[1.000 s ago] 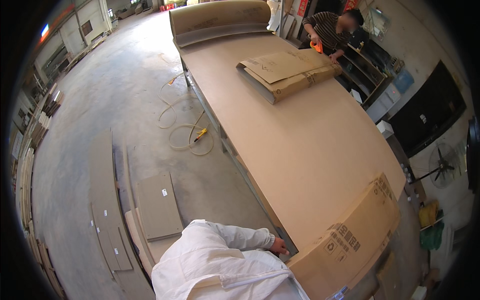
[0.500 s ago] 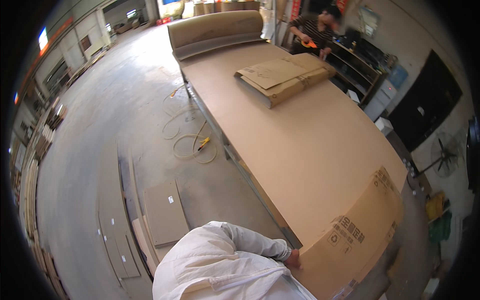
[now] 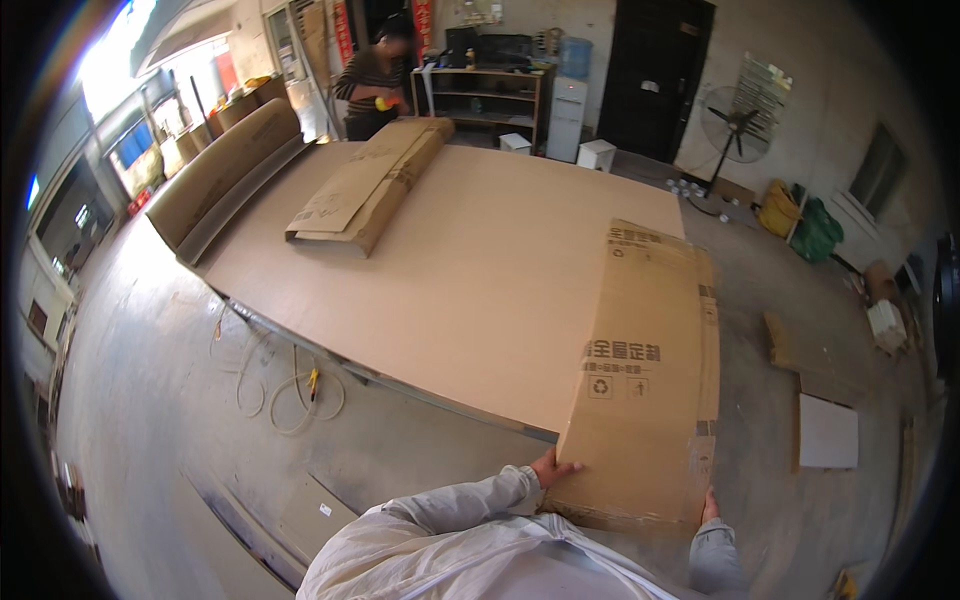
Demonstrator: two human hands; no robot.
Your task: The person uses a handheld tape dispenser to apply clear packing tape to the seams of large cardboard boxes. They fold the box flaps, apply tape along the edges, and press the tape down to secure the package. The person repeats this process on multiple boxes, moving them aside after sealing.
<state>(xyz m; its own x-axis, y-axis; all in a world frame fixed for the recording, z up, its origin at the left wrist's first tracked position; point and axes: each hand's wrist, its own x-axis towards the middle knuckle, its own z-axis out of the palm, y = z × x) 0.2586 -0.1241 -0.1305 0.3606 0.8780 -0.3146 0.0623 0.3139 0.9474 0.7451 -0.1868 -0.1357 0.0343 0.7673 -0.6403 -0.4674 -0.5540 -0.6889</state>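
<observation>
A long, flat brown cardboard package [image 3: 650, 300], taped and printed with dark markings, lies across the near right end of a big table covered with brown sheet [image 3: 480, 260]. My left hand [image 3: 553, 468] grips its near left edge, the thumb resting on top and the other fingers partly hidden. At its near right side my right hand [image 3: 710, 507] holds the edge, with most of its fingers out of sight under or behind the cardboard. Farther along the table rests a second folded cardboard package [image 3: 370, 185].
A large roll of brown sheet [image 3: 230, 180] sits at the table's far left end. Behind the table stands a person [image 3: 375, 85] by a shelf [image 3: 480, 100]. A coiled hose [image 3: 305, 400] and flat boards [image 3: 315, 515] lie on the floor at left. A fan [image 3: 735, 125] stands at back right.
My view has swung to the right, so the table appears turned. My right hand, out of sight before, now shows at the package's right side. My left hand stays at its left edge.
</observation>
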